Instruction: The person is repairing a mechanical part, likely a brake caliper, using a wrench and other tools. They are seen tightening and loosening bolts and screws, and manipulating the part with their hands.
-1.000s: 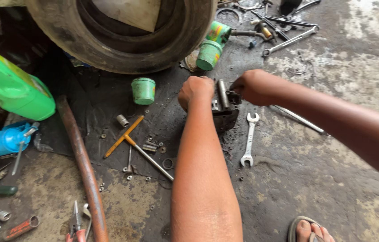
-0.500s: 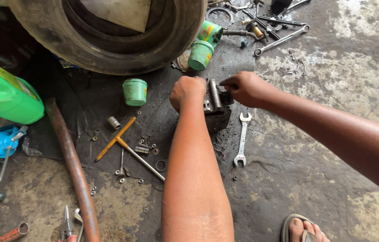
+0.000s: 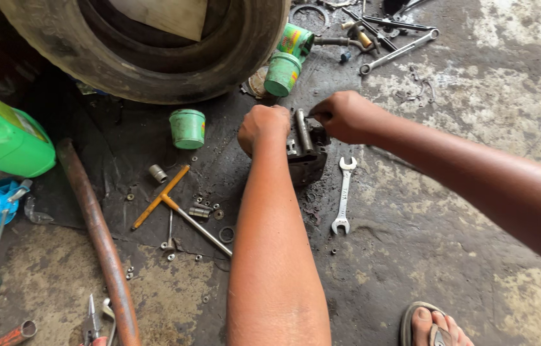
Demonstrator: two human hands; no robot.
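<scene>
Head view — the left hand [image 3: 263, 128] is closing in a fist around the near-left side of a dark, greasy metal engine part [image 3: 306, 154] sitting on the floor [image 3: 462, 211], bracing it. The right hand [image 3: 346, 116] is pinching something small at the part's top right edge; fingers curled tight, but what they are gripping is too small to tell. The part is lying between the two hands, touching both.

Step in hand, as a judgement: working a small fitting on the part while steadying it. The next move probably calls for a firm left-hand brace and a fine finger pull or twist — or a tool.

Just right of the left forearm, an open-ended spanner [image 3: 343, 195] is lying near the part. Left of that hand: a green cap [image 3: 188, 127], a T-handle wrench [image 3: 181, 208], scattered washers. Beyond the hands, a tyre [image 3: 155, 70] and a green can [image 3: 283, 72].
</scene>
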